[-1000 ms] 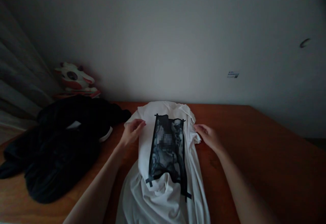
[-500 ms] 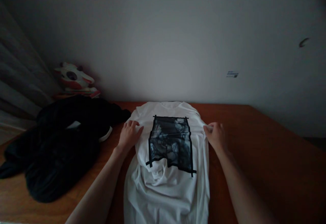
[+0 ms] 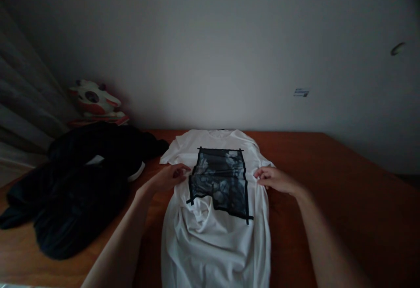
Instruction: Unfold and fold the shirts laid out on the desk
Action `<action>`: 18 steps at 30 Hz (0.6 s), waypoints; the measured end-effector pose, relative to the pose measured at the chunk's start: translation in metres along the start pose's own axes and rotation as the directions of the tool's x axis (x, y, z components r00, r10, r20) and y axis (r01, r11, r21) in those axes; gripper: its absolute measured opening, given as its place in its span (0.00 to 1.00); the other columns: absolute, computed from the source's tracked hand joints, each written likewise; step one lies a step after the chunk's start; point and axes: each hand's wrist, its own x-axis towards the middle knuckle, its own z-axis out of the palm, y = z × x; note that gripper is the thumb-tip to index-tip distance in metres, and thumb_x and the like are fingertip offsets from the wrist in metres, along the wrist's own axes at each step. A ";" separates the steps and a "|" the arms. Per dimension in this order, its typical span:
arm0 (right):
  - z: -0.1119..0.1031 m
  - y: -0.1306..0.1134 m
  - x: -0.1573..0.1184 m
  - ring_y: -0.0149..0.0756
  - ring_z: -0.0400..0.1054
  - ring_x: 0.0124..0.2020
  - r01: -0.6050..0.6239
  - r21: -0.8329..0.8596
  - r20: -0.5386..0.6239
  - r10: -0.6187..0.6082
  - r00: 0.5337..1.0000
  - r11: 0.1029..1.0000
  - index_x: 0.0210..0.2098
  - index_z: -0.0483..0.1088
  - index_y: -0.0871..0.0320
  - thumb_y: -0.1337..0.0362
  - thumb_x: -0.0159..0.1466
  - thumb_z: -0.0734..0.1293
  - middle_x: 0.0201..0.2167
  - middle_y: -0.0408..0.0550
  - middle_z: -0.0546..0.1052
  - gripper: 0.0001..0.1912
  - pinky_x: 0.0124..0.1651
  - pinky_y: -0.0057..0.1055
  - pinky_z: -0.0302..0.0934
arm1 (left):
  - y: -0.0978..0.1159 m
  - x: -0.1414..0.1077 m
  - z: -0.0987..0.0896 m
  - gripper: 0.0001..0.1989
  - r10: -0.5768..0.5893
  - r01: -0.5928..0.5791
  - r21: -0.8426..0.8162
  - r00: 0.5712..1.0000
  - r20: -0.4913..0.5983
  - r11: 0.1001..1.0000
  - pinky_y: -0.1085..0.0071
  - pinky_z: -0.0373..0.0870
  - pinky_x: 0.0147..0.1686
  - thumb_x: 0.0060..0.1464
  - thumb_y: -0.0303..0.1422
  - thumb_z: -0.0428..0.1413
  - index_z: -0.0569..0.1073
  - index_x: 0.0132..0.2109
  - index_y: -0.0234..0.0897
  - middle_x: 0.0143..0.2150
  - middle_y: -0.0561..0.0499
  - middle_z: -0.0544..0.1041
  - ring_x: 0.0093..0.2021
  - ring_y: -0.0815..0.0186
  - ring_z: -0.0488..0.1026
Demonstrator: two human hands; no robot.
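A white T-shirt (image 3: 223, 244) lies front up on the wooden table, its collar toward the wall. A dark picture print (image 3: 219, 181) with black borders covers its chest. Below the print the cloth is bunched and wrinkled. My left hand (image 3: 169, 178) is at the shirt's left side under the sleeve, its fingers curled in a pinch on the cloth. On the opposite side, my right hand (image 3: 274, 178) pinches the fabric just below the right sleeve. Both short sleeves lie spread outward.
A heap of black clothing (image 3: 78, 192) with a white patch rests on the table's left part. Behind it sits a white and red toy figure (image 3: 95, 98) beside a curtain (image 3: 26, 104). The wooden table (image 3: 328, 192) runs up to a pale wall bearing a small label (image 3: 301, 92) and a hook (image 3: 397, 49).
Both hands have left the sleeve ends and moved inward and slightly nearer to me, onto the shirt's sides. The sleeves now show spread out.
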 end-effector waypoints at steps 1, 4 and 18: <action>0.001 0.003 0.004 0.34 0.67 0.24 0.011 0.003 -0.121 -0.011 0.993 1.000 0.35 0.73 0.56 0.50 0.49 0.72 0.23 0.41 0.74 0.19 0.29 0.30 0.60 | 0.001 0.003 0.002 0.16 -0.003 0.003 0.005 0.997 -0.077 1.000 0.72 0.67 0.30 0.56 0.42 0.54 0.78 0.46 0.39 0.30 0.53 0.73 0.28 0.67 0.70; 0.005 0.009 0.017 0.40 0.72 0.30 0.056 -0.009 -0.576 -0.051 0.816 0.998 0.39 0.72 0.56 0.43 0.54 0.67 0.34 0.52 0.79 0.24 0.33 0.35 0.65 | 0.002 0.012 0.008 0.14 -0.029 0.014 -0.034 0.865 -0.501 0.999 0.70 0.71 0.33 0.57 0.39 0.51 0.78 0.41 0.38 0.40 0.47 0.77 0.35 0.64 0.75; 0.011 -0.004 -0.003 0.33 0.64 0.22 0.033 -0.479 -0.215 -0.154 0.964 0.877 0.25 0.71 0.53 0.40 0.54 0.70 0.20 0.39 0.71 0.22 0.26 0.28 0.50 | 0.020 -0.001 0.008 0.17 0.305 -0.266 0.345 0.950 -0.061 0.900 0.60 0.70 0.45 0.57 0.45 0.53 0.74 0.41 0.37 0.41 0.43 0.77 0.42 0.55 0.73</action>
